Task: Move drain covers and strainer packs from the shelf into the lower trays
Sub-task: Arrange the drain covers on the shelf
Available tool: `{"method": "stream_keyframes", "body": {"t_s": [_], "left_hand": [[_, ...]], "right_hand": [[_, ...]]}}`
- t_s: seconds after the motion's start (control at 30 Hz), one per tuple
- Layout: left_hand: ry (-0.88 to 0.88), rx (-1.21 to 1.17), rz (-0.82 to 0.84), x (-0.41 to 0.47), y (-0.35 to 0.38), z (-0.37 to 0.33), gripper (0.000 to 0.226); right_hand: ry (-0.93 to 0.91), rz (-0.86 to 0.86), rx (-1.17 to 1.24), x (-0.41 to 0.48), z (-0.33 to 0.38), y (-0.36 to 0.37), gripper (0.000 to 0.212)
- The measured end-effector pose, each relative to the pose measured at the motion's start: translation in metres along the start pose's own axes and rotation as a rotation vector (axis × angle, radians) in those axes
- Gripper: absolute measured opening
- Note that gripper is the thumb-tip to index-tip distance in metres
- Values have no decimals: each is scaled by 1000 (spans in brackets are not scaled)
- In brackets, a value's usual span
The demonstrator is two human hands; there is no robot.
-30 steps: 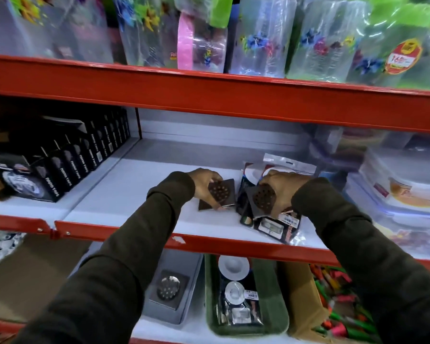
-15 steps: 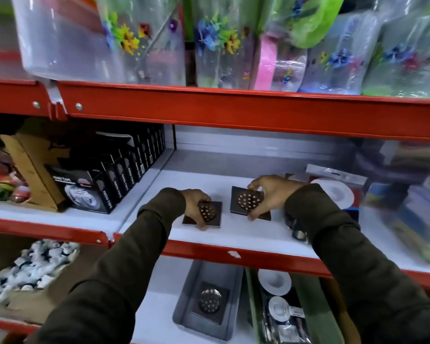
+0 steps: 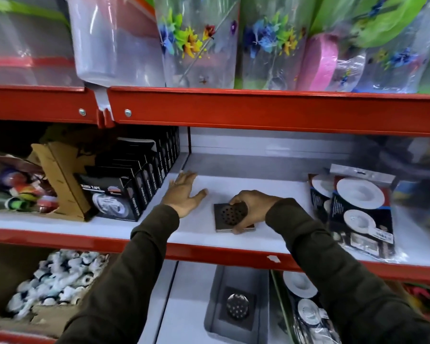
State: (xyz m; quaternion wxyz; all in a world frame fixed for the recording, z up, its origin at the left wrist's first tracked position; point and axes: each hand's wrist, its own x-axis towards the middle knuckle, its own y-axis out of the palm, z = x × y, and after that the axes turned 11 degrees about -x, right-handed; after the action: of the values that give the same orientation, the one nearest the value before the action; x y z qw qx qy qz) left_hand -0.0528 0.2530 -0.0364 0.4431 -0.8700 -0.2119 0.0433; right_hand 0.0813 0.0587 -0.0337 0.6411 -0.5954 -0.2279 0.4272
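A small stack of square dark drain covers (image 3: 225,217) with perforated round centres lies on the white middle shelf (image 3: 233,242). My right hand (image 3: 252,207) grips the stack from the right side. My left hand (image 3: 184,196) rests flat on the shelf to the left, fingers spread, holding nothing. Strainer packs (image 3: 360,214) with white round strainers lie at the right of the shelf. Below, a grey tray (image 3: 214,316) holds one drain cover (image 3: 237,306), and a green tray (image 3: 281,301) beside it holds strainer packs (image 3: 305,304).
Black boxed tape packs (image 3: 134,187) stand at the left, next to a cardboard box (image 3: 60,180). A red shelf beam (image 3: 258,110) runs overhead, with plastic jugs (image 3: 196,38) above it. A carton of white fittings (image 3: 57,281) sits at lower left.
The two covers, held apart before, now lie stacked under my right hand. My left hand has let go and moved left, lying open on the shelf. The view shifted left.
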Motion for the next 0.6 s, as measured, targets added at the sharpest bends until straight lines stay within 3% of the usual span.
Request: {"method": "stream_keyframes", "body": {"t_s": [0.23, 0.3, 0.4, 0.5, 0.6], "left_hand": [[42, 187, -72, 1, 11, 4, 71], [56, 184, -79, 0, 13, -3, 71], [110, 169, -80, 0, 20, -27, 70], [162, 129, -83, 1, 37, -66, 68], [173, 1, -38, 1, 71, -117, 64]], "right_hand": [[-6, -27, 54, -5, -2, 8, 96], [16, -84, 57, -14, -7, 7, 102], [78, -236, 24, -33, -26, 2, 88], [223, -405, -38, -60, -58, -1, 68], [500, -534, -50, -95, -100, -4, 62]]}}
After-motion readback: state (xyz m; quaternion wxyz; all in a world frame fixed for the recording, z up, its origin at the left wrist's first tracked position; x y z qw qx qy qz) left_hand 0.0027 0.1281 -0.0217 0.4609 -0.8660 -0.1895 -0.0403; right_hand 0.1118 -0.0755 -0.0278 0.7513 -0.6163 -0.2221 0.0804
